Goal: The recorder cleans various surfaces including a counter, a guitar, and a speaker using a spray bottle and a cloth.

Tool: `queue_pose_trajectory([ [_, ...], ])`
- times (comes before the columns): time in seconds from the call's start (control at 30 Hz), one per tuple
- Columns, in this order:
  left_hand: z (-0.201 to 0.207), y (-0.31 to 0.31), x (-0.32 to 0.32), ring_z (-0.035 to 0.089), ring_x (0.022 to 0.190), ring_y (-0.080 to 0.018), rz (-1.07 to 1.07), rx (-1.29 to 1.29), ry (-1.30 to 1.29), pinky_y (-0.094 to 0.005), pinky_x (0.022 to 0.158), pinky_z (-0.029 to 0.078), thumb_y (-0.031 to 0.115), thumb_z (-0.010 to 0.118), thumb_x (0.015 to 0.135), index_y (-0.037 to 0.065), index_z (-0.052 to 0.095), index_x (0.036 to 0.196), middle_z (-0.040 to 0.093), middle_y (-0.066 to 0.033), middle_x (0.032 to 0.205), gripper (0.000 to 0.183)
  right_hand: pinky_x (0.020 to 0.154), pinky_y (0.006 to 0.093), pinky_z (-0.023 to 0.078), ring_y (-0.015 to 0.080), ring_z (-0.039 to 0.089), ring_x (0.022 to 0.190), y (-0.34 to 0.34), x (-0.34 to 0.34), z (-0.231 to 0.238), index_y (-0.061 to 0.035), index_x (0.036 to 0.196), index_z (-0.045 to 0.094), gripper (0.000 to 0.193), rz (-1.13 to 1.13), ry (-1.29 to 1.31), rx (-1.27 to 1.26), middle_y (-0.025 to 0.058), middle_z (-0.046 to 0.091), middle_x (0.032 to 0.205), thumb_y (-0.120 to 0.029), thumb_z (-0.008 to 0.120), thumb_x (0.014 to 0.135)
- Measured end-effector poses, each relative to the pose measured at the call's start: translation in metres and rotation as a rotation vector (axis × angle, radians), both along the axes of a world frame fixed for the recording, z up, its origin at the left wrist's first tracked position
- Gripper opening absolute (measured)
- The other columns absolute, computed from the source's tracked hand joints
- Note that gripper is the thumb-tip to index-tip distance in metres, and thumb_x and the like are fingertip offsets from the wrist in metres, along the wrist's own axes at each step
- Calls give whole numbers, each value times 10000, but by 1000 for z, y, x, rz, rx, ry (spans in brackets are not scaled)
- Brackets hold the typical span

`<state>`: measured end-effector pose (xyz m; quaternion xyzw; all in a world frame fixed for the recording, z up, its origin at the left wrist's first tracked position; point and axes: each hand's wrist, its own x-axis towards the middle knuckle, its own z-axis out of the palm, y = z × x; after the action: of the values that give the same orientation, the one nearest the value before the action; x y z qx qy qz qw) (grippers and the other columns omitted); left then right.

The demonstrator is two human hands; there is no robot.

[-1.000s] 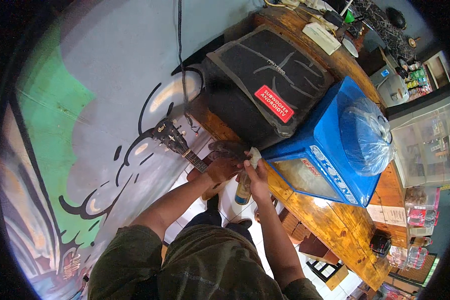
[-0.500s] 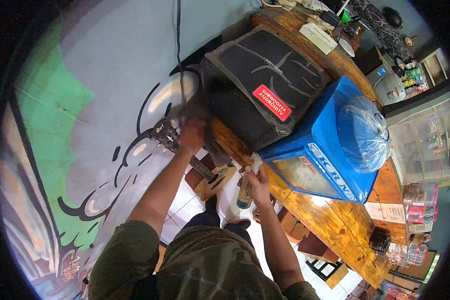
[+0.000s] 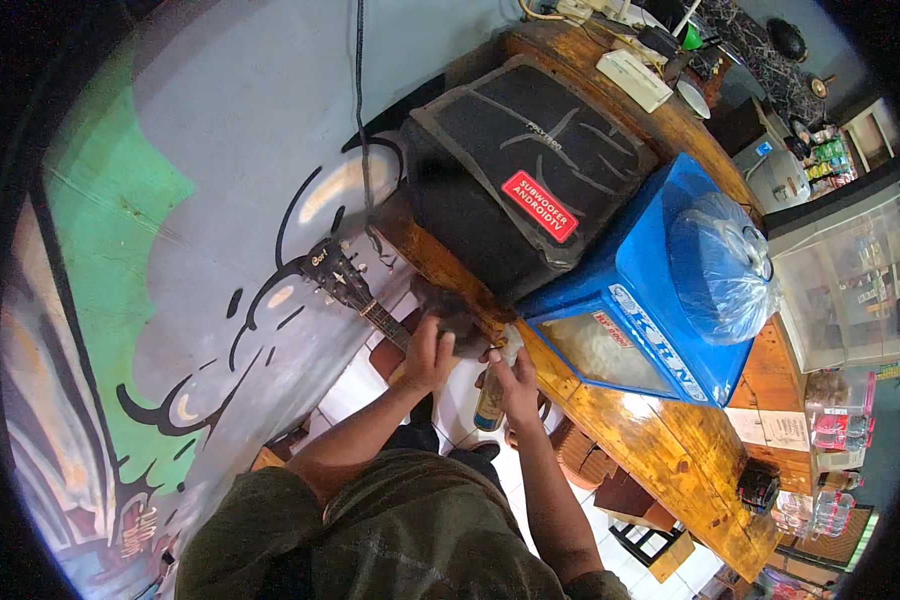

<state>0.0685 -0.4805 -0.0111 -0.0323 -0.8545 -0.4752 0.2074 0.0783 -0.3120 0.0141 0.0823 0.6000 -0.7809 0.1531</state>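
In my left hand (image 3: 430, 357) is a dark grey cloth (image 3: 442, 305), hanging by the edge of the wooden counter. My right hand (image 3: 515, 388) is wrapped round a bottle (image 3: 491, 400) with a pale, whitish top and a see-through, labelled body; it looks like a spray bottle. Both hands are close together, with the cloth almost touching the bottle's top. An acoustic guitar (image 3: 342, 280) leans with its black headstock against the painted wall, left of my left hand. Its body is mostly hidden behind my hands and the cloth.
On the wooden counter (image 3: 660, 450) stand a black-covered speaker box (image 3: 470, 160) and a blue container (image 3: 640, 290) with a clear window. A plastic-wrapped bundle (image 3: 725, 265) sits on top of it. A black cable (image 3: 362, 110) hangs down the wall. Chairs stand below the counter.
My left hand has come down and to the right with the cloth, from the counter's end near the wall to beside the bottle. My right hand has barely moved.
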Motion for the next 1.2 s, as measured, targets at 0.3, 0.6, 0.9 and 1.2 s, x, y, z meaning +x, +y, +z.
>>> queue_pose_trajectory([
  [0.3, 22, -49, 1, 578, 965, -118, -241, 713, -617, -283, 881, 451, 320, 677, 890, 12, 563, 1159, 646, -54, 1057, 424, 690, 264, 517, 115, 599, 830, 1, 7, -6, -17, 1239, 501, 424, 27, 97, 98, 51, 617, 994, -154, 679, 879],
  [0.6, 72, -93, -5, 573, 922, -109, -275, 606, -899, -265, 854, 448, 363, 581, 949, 8, 630, 1137, 650, -19, 995, 404, 686, 258, 479, 101, 573, 765, -7, -17, 29, -27, 1249, 524, 530, 233, 160, -15, 44, 614, 947, 0, 694, 748],
  [0.9, 85, -115, -12, 547, 856, -79, -434, 442, -675, -247, 760, 448, 102, 722, 837, 2, 581, 1005, 605, -15, 935, 241, 671, 268, 484, 104, 573, 735, 7, -22, 34, -45, 1233, 509, 507, 155, 183, -70, 20, 595, 864, 3, 681, 758],
  [1.2, 85, -105, 7, 596, 673, -210, -254, -220, -445, -272, 649, 456, 18, 752, 691, 83, 611, 861, 581, -73, 699, 230, 784, 274, 486, 119, 593, 851, 18, 1, 29, -27, 1204, 512, 494, 169, 292, 94, 26, 605, 905, 27, 680, 742],
])
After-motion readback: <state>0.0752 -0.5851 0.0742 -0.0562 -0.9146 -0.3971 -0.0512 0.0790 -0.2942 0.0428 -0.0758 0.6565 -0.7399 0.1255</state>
